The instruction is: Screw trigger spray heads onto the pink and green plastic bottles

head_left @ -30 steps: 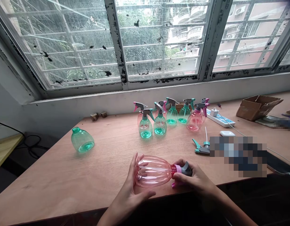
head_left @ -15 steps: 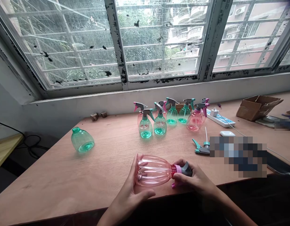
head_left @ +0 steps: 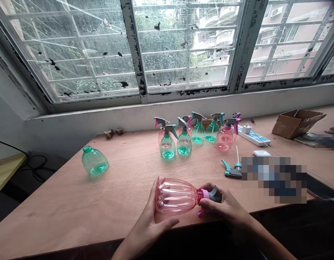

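Observation:
A clear pink spray bottle (head_left: 176,196) lies on its side between my hands, near the table's front edge. My left hand (head_left: 153,218) cups its base from the left, the thumb held off the front side. My right hand (head_left: 223,206) pinches the pink collar and grey spray head (head_left: 214,194) at the neck. Part of the pink trigger pokes out below that hand. Beyond it on the right lies a loose green-and-grey spray head (head_left: 234,170), its tube pointing up. A green bottle (head_left: 95,161) without a head rests tilted at the left.
Several green and pink spray bottles (head_left: 184,142) stand in a group at the back, by the wall. Behind them to the right are a white power strip (head_left: 255,136) and an open cardboard box (head_left: 296,124). A white case (head_left: 262,154) lies nearer. Two small brown pieces (head_left: 108,134) sit at the back left.
The pink bottle has turned slightly about its long axis, its ribs and highlights shifting. Both hands stay in nearly the same place.

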